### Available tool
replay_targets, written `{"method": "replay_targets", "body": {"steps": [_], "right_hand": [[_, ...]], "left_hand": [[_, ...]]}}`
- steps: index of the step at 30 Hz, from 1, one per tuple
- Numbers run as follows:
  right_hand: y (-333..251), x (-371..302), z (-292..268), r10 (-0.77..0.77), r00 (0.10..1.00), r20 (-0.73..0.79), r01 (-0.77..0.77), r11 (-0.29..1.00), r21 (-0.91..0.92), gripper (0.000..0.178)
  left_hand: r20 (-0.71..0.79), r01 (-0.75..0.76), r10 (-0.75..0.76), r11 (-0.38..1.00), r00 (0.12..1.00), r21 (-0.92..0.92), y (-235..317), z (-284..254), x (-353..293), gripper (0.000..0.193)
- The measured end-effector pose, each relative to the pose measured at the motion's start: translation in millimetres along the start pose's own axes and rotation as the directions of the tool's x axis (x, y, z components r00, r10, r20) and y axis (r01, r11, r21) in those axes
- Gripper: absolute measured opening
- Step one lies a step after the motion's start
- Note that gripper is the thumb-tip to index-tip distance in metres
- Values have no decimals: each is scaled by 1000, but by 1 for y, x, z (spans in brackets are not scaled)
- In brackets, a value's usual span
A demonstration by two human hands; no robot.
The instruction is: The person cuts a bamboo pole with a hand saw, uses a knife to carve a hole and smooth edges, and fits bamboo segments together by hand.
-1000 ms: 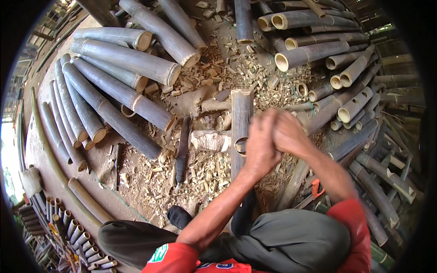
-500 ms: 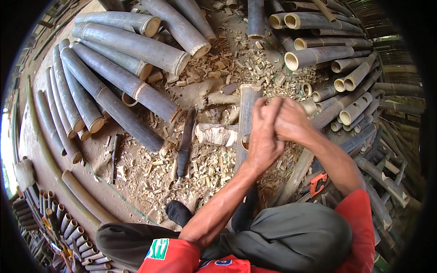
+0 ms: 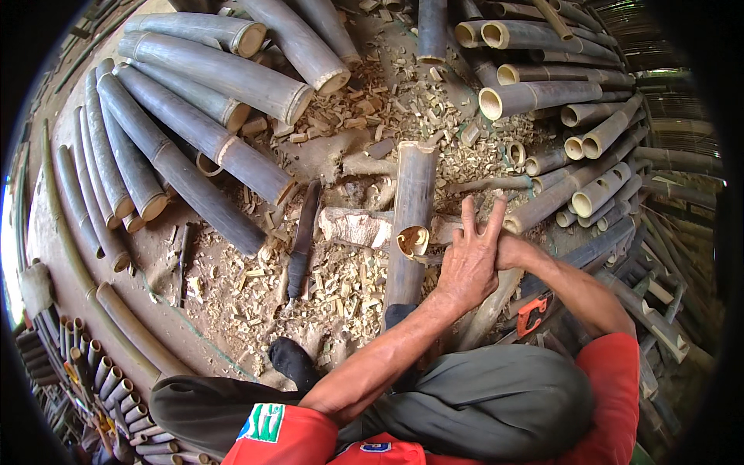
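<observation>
My left hand (image 3: 469,270) is held just right of a bamboo tube, two fingers stretched out and spread in a V. Against it, on its right, is my right hand (image 3: 511,252), its fingers mostly hidden behind the left. No tool shows in either hand. The grey-brown bamboo tube (image 3: 415,186) stretches away from me across a short pale log (image 3: 356,228). A rough-edged hole (image 3: 412,242) is cut in its upper side. Left of the log lies a long knife (image 3: 301,242), its handle wrapped in black.
Thick bamboo lengths (image 3: 221,74) fan out at the far left, and cut tubes (image 3: 539,97) are piled at the right. Wood chips (image 3: 341,287) litter the ground. An orange-handled saw (image 3: 532,315) rests near my right knee. My dark-covered foot (image 3: 293,363) is in front.
My hands have come off the bamboo tube's far part, moving right and toward me. The hole shows more fully now, and two fingers of my left hand have spread apart. The view has shifted slightly.
</observation>
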State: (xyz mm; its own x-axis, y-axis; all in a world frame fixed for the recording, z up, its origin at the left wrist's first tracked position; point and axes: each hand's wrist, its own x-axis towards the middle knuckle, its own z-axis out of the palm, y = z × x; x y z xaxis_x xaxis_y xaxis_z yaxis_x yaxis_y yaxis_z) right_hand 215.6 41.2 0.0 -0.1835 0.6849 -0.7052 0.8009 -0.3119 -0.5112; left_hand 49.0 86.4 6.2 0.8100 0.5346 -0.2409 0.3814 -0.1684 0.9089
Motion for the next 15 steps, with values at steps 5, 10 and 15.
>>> {"method": "replay_targets", "body": {"steps": [5, 10, 15], "right_hand": [[13, -10, 83, 289, 957, 25, -275, 878, 391, 48], [-43, 12, -8, -38, 990, 134, 81, 939, -333, 47], [-13, 8, 3, -199, 980, 12, 198, 966, -164, 44]], "left_hand": [[637, -146, 16, 977, 771, 152, -13, -17, 18, 96], [-176, -110, 90, 988, 980, -107, -11, -3, -10, 100], [-173, -72, 36, 976, 984, -205, -3, -6, -20, 108]]}}
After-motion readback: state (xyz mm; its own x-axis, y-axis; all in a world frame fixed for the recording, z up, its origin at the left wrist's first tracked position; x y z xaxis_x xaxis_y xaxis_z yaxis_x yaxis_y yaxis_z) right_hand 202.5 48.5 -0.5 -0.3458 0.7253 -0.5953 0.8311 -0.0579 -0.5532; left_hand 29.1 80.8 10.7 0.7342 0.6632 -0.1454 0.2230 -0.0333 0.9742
